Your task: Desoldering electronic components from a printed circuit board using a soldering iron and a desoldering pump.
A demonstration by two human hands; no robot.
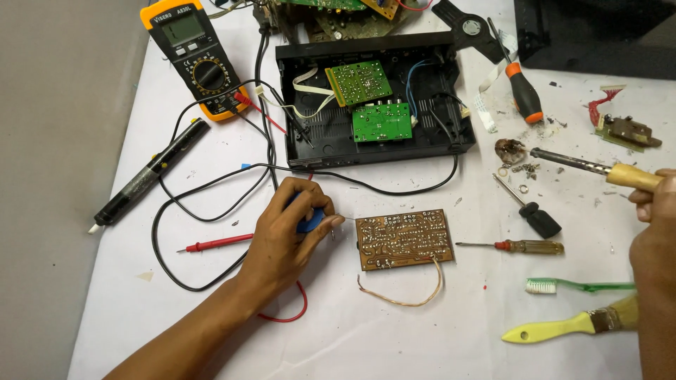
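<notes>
Screwdrivers: 3 counted – orange/black (524, 91), black stubby (536, 215), slim amber (524, 246)
Green boards: 2 seen in black case (359, 81) (382, 122)
Brown board: 1 (404, 238)
Multimeter: 1 (193, 53)
Brushes: 2 – toothbrush (563, 285), paintbrush (563, 326)
Soldering iron: 1 (598, 169)

Brown circuit board (403, 239), yellow multimeter (193, 56)

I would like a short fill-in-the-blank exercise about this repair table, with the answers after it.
1. The right hand holds a soldering iron with a ____ handle.
2. The left hand holds a small ____ spool.
3. The brown circuit board lies between the left hand and a ____ with an amber handle.

Answers: wooden; blue; screwdriver
</notes>
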